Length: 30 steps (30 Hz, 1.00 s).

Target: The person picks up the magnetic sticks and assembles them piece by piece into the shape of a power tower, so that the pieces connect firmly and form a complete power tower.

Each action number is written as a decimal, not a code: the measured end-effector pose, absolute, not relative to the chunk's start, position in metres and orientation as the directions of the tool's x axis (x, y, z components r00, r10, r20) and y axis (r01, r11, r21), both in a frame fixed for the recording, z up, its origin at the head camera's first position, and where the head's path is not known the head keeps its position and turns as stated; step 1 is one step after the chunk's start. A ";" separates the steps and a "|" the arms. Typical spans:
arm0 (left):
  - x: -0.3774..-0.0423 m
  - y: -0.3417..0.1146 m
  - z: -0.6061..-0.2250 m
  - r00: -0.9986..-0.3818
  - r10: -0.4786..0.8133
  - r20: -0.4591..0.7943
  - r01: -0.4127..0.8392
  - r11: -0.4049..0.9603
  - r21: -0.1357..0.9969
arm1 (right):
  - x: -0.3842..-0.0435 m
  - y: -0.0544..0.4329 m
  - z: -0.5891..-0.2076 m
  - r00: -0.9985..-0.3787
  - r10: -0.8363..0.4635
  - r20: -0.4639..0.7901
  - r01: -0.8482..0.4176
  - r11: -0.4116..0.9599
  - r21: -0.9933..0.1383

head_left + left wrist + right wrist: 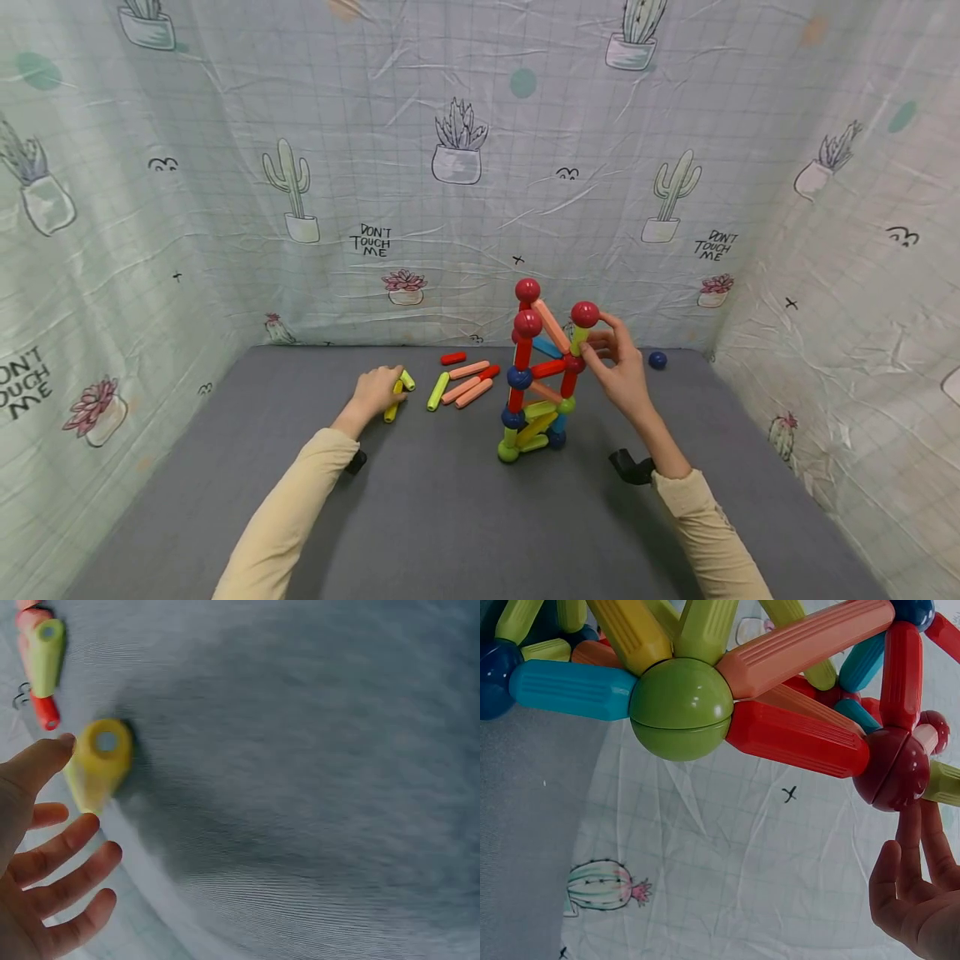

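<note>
A tower of magnetic rods and balls [522,354] stands on the grey table in the head view. At its upper right, my right hand [618,371] pinches a lime-green rod [580,335] topped by a red ball [585,314]. In the right wrist view, fingers of this hand [922,892] touch the red ball joint [891,769] below that rod. My left hand [377,392] is over a yellow rod [392,412] and a short lime rod [407,380]. Seen from the left wrist, its fingers are spread, with the thumb at the yellow rod [107,750].
Loose peach rods [468,370], a red rod [453,358] and a lime rod [438,392] lie between the left hand and the tower. A dark blue ball [657,360] sits at the back right. A cactus-print cloth [480,217] hangs behind the table.
</note>
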State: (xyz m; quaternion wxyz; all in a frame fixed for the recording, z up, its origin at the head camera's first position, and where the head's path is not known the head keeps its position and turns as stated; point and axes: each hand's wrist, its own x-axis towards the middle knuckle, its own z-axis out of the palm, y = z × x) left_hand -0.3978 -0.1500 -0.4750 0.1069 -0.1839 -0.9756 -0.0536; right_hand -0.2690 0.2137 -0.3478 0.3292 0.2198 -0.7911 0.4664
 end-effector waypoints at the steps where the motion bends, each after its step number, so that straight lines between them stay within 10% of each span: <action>1: -0.397 -0.150 -0.477 -0.909 0.353 0.224 0.374 0.925 0.060 | -0.269 0.214 -0.348 -0.686 -0.045 0.726 -0.654 0.475 -0.589; 12: -0.381 -0.139 -0.463 -0.795 0.459 0.397 0.467 0.880 -0.083 | -0.268 0.216 -0.348 -0.706 -0.026 0.708 -0.633 0.473 -0.613; 21: -0.342 -0.096 -0.391 -0.508 0.514 0.691 0.658 0.749 -0.074 | -0.267 0.216 -0.347 -0.713 -0.028 0.701 -0.624 0.481 -0.616; 25: -0.308 -0.066 -0.346 -0.347 0.434 0.831 0.857 0.508 0.093 | -0.268 0.217 -0.349 -0.712 -0.040 0.701 -0.628 0.483 -0.610; 30: -0.270 -0.034 -0.300 -0.143 0.430 0.892 0.967 0.251 0.034 | -0.269 0.215 -0.348 -0.717 -0.035 0.696 -0.624 0.477 -0.619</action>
